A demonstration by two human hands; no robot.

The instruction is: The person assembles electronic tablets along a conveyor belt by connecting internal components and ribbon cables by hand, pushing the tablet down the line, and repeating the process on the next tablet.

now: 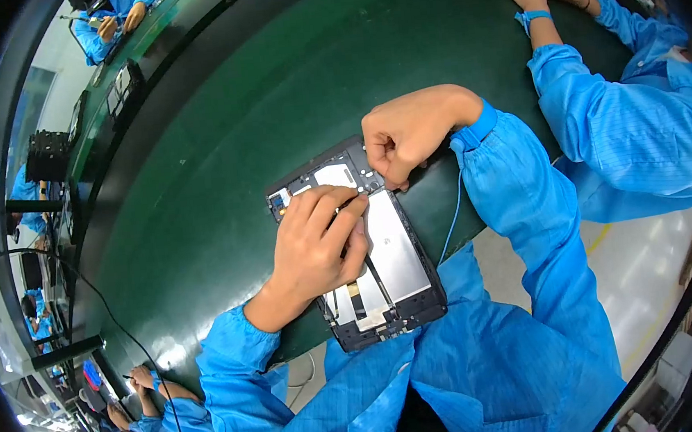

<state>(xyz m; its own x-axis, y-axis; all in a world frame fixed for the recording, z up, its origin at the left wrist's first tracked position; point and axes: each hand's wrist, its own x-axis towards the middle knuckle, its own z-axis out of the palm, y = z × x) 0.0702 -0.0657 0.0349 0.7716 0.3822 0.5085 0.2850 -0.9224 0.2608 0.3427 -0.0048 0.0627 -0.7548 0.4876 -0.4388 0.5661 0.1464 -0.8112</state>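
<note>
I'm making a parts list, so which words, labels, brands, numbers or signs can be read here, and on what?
Opened tablet-like device: a tiny mark on its silver panel, too small to read.
Green table: no lettering I can make out.
Nothing here reads clearly enough to quote.

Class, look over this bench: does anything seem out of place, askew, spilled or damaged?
The open tablet looks oddly placed: its lower end seems to overhang the near edge of the green table, perhaps unsupported. No spill shows.
</note>
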